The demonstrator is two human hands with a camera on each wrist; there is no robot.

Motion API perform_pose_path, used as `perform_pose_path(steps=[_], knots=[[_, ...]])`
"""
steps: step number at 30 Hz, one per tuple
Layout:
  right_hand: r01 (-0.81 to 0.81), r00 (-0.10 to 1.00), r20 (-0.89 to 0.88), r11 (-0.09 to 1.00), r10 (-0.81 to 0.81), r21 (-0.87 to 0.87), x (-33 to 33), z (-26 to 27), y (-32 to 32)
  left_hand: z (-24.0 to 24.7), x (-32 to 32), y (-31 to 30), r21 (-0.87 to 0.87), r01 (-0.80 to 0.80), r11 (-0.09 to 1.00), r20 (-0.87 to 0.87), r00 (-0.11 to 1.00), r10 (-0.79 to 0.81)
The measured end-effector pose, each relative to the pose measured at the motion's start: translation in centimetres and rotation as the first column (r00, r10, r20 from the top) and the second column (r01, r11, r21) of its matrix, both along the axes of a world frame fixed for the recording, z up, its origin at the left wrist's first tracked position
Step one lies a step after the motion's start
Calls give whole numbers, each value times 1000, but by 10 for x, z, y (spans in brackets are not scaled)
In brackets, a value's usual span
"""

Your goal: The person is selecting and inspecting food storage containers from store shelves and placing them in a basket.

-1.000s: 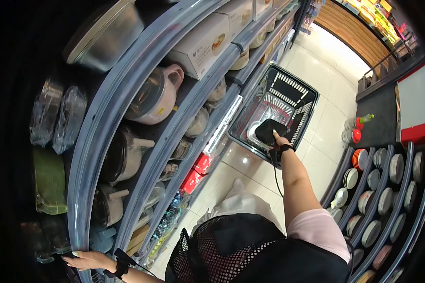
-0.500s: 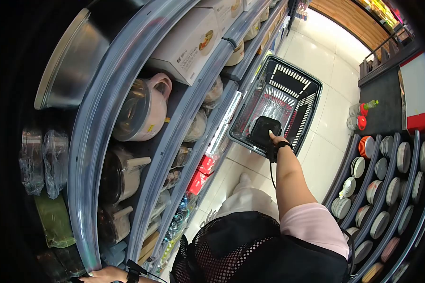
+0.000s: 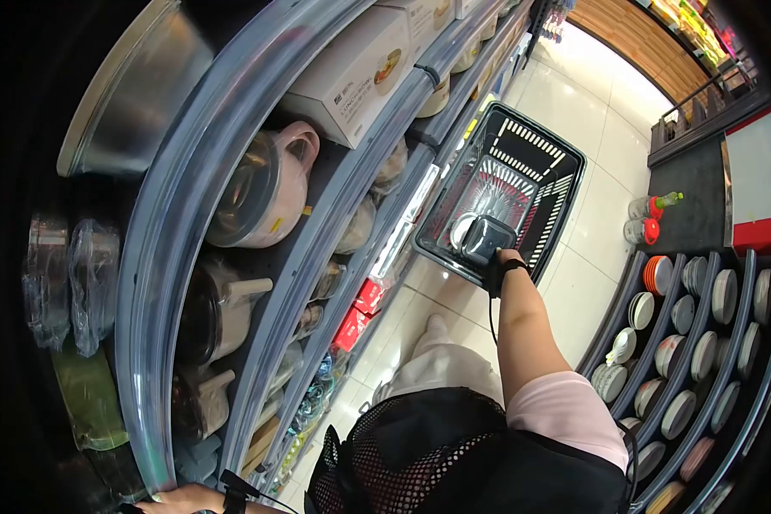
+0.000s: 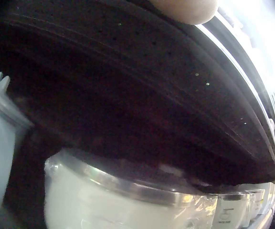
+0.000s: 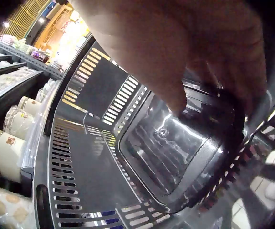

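A black glossy container (image 3: 487,238) is held by my right hand (image 3: 507,261) inside a black shopping basket (image 3: 565,184). Seen from the right wrist, the thumb of that hand (image 5: 147,43) lies on the top of the container (image 5: 161,143), and its other fingers reach over the far side, partly in shadow. A white round dish (image 3: 461,230) shows beside the container. At the lower left my left hand (image 3: 188,499) rests on the grey front edge of a shelf (image 3: 150,411). Only a fingertip (image 4: 190,9) shows in the left wrist view, at the shelf's edge.
Shelves on the left carry a pink lidded pot (image 3: 270,188), a white box (image 3: 355,81), dark pots with handles (image 3: 218,313) and a metal container (image 3: 141,94). Stacked plates (image 3: 657,274) stand on racks at the right. The basket stands on pale floor tiles (image 3: 578,287).
My left hand has come from the shelf's items to its front edge. The container has shifted slightly left and turned, so its glossy surface shows, still held by my right hand.
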State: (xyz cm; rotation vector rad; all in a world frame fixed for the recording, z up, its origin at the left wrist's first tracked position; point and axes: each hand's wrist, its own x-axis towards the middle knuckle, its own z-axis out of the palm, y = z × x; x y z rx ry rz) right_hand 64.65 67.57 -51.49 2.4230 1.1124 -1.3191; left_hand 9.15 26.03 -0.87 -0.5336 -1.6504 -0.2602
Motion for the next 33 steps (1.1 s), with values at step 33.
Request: perform_pose_path(steps=[33], knots=[[341,217,348,-405,912,848,-350,503,-298,23,44,-74,29,689,725,749,465,-472]])
